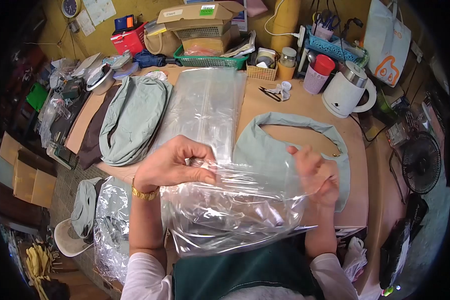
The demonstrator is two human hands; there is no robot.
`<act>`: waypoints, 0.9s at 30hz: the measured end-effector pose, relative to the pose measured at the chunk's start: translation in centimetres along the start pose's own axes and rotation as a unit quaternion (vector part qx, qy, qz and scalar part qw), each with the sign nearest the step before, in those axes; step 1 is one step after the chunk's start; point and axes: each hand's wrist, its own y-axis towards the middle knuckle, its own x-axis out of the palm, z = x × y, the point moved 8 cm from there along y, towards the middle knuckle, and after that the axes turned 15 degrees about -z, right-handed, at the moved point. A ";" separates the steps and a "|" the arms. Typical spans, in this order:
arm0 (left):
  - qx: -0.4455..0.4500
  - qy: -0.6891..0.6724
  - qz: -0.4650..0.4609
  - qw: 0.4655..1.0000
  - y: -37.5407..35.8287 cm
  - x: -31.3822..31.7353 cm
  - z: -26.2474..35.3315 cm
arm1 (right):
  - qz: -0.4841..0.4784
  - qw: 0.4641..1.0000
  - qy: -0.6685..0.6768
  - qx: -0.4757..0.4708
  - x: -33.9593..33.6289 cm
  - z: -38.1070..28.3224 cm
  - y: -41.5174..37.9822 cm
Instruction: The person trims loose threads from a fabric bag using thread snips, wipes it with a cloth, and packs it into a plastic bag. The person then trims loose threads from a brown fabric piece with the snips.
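Observation:
A crinkled clear plastic bag (235, 220) is stretched in front of my body. My left hand (177, 162), with a gold band at the wrist, pinches its upper left edge between thumb and fingers. At the bag's upper right side is my right hand (317, 175), fingers curled against the film and somewhat blurred. Behind the bag, a pale green fabric shoulder bag (330, 130) lies flat on the table. A stack of flat clear plastic bags (200, 105) lies farther back. Left of it are folded pale green fabric bags (135, 115), on a dark cloth (92, 135).
A white electric kettle (341, 92) stands at the back right near a pink cup (315, 80). Black snips (270, 94) lie on the table (295, 107). A green basket (210, 62) holds boxes behind. A plastic-wrapped bundle (112, 225) sits lower left; a black fan (421, 162) stands right.

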 end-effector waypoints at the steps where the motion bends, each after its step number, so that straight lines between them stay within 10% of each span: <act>1: -0.018 -0.013 -0.009 1.000 -0.1 0.0 -0.6 | -0.001 1.000 0.001 -0.001 -0.4 -0.4 -0.4; 4: -0.027 -0.015 0.004 1.000 -0.4 -0.4 -2.2 | -0.082 0.979 -0.055 0.177 0.4 1.0 -1.7; 6: 0.100 -0.177 0.278 0.939 -3.0 -4.6 -3.2 | -0.083 0.878 -0.264 0.390 0.6 2.8 -3.3; 9: 0.229 -0.304 0.263 0.887 -3.2 -5.8 -1.7 | -0.200 0.832 -0.113 0.505 0.9 4.9 -6.9; 13: 0.277 -0.443 0.233 0.820 -4.4 -6.3 -2.3 | -0.154 0.914 -0.185 0.326 -0.8 3.8 -6.9; 14: 0.293 -0.448 0.204 0.820 -4.6 -6.3 -2.5 | -0.014 0.955 -0.140 0.261 -3.2 3.2 -7.4; 15: 0.221 -0.360 0.274 0.864 -5.3 -6.8 -4.5 | 0.125 0.970 -0.092 0.189 -5.4 2.2 -8.0; 18: -0.015 0.003 0.143 0.990 -1.3 -3.1 -4.1 | 0.154 0.959 -0.091 0.218 -3.0 1.9 -4.3; 20: -0.236 0.192 -0.021 0.952 2.2 0.3 -2.5 | 0.064 0.974 -0.121 0.179 1.3 3.7 -0.5; 24: -0.084 -0.154 0.174 0.969 0.8 2.0 -4.5 | -0.014 0.988 -0.044 0.148 4.0 7.3 3.4; 26: -0.156 0.228 0.092 0.957 1.2 1.8 -5.0 | -0.009 0.988 0.078 0.133 4.4 7.6 3.9; 27: -0.173 0.352 0.066 0.917 1.3 1.9 -5.8 | -0.078 0.983 -0.098 0.138 5.3 6.6 4.2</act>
